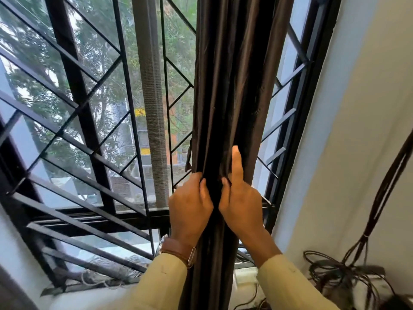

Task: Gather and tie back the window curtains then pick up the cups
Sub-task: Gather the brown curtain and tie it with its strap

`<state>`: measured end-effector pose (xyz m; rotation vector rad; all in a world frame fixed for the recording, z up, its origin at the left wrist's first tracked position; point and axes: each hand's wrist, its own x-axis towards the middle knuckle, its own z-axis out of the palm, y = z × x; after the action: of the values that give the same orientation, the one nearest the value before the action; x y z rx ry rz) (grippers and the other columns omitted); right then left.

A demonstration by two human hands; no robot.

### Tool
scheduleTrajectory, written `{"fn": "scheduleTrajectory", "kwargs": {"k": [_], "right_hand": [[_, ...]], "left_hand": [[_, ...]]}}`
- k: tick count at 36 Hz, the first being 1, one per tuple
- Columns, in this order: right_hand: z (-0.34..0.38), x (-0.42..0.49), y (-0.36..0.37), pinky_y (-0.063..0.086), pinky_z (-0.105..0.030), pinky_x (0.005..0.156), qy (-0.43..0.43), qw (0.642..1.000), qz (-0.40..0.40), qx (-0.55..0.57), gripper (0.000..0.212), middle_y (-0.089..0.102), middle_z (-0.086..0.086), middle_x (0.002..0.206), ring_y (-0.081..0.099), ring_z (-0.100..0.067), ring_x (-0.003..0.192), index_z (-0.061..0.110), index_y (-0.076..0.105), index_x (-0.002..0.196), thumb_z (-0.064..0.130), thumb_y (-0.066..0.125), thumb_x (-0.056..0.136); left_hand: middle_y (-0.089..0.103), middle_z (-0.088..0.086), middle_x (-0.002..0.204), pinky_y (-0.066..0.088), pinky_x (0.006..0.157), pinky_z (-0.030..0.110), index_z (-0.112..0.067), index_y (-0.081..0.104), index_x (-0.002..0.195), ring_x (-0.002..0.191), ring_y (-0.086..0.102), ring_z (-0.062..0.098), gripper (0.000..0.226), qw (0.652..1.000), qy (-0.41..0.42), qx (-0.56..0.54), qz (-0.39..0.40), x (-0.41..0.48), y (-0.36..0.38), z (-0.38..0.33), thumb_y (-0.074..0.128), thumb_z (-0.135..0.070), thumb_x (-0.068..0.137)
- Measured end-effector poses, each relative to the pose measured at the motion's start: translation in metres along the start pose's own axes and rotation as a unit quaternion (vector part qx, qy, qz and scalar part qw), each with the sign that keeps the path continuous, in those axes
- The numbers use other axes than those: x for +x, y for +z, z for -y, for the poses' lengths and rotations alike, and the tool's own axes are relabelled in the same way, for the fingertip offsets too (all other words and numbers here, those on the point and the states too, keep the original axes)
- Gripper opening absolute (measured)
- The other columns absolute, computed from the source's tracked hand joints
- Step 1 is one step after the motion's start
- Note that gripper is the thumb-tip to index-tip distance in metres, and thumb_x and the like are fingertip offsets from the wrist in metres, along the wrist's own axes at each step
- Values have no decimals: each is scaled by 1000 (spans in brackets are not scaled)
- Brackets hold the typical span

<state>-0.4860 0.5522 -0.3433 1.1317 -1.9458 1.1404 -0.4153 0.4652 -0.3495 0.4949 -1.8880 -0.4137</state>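
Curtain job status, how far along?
Done: the dark curtain is gathered into one bunch. In hand: left hand and right hand grip the bunch; no tie around it yet. Left: tying back, then the cups, none in view.

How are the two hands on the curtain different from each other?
The left hand has a brown watch at its wrist; the right hand has none. The left hand's fingers curl into the folds, while the right hand's forefinger sticks straight up along the cloth. Both hold the dark curtain, side by side, and both come out of pale sleeves.
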Motion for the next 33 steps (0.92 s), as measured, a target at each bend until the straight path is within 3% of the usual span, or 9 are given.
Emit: {"fn": "scheduleTrajectory", "kwargs": {"k": [2, 4, 8, 10, 11, 13, 15, 19, 33], "right_hand": [[-4, -3, 5, 52, -38, 52, 22, 999, -6, 32, 63, 74, 3, 87, 66, -23, 60, 36, 1, 152, 41, 29, 96], [-7, -5, 10, 57, -44, 59, 39, 997, -19, 58, 49, 76, 4, 100, 72, -26, 74, 31, 23, 145, 38, 34, 97], [-8, -7, 14, 55, -42, 55, 22, 998, -46, 35, 20, 73, -2, 79, 69, -23, 67, 22, 58, 112, 32, 48, 99], [-7, -7, 13, 56, -39, 62, 9, 997, -59, 40, 13, 73, 1, 85, 69, -17, 72, 16, 69, 103, 22, 59, 97], [-7, -7, 12, 57, -36, 67, 3, 997, -63, 39, 12, 74, 1, 91, 70, -16, 78, 14, 72, 100, 19, 62, 95], [-9, -7, 13, 58, -34, 74, -7, 997, -66, 30, 12, 73, 0, 98, 70, -15, 85, 11, 75, 96, 17, 65, 92], [-10, -5, 13, 57, -33, 74, -11, 998, -61, 30, 13, 72, 1, 98, 69, -15, 84, 12, 76, 94, 18, 65, 91], [-11, -2, 11, 56, -33, 68, -10, 998, -49, 41, 13, 69, 2, 92, 66, -14, 79, 13, 77, 91, 19, 66, 90], [-14, 6, 10, 55, -35, 68, 13, 996, 9, 83, 20, 66, 3, 88, 64, -12, 77, 13, 76, 89, 24, 60, 90]], "left_hand": [[64, -3, 65, 32, 49, 16, -17, 56, 96, 51, 57, 16, 11, 1000, 3, -14, -12, -3, 1, -2, 61, -10, 90], [66, -4, 69, 38, 48, 17, -20, 46, 105, 52, 57, 13, 21, 999, -5, -44, -18, -5, 1, -4, 59, -10, 91], [67, -14, 70, 37, 50, 12, -25, 35, 126, 51, 56, 4, 43, 994, -42, -97, -2, -8, 3, -7, 59, -14, 92], [68, -14, 72, 41, 51, 16, -23, 37, 137, 53, 59, 5, 52, 993, -54, -101, -3, -9, 4, -6, 60, -15, 91], [67, -12, 71, 41, 52, 17, -22, 45, 133, 52, 59, 7, 45, 995, -46, -90, -3, -9, 4, -5, 61, -15, 91], [62, -7, 62, 35, 50, 19, -24, 59, 105, 49, 56, 12, 16, 998, -23, -56, 4, -10, 6, -4, 61, -15, 91], [57, -6, 57, 28, 49, 17, -21, 61, 91, 47, 50, 12, 5, 999, -11, -37, 15, -10, 7, -2, 61, -16, 91], [62, 0, 60, 31, 50, 19, -14, 68, 99, 49, 56, 18, 11, 999, 1, -22, 33, -8, 10, 2, 61, -18, 91], [62, -2, 57, 42, 44, 29, -21, 67, 104, 46, 54, 14, 18, 998, 21, -54, 31, -7, 12, 5, 56, -22, 90]]}}
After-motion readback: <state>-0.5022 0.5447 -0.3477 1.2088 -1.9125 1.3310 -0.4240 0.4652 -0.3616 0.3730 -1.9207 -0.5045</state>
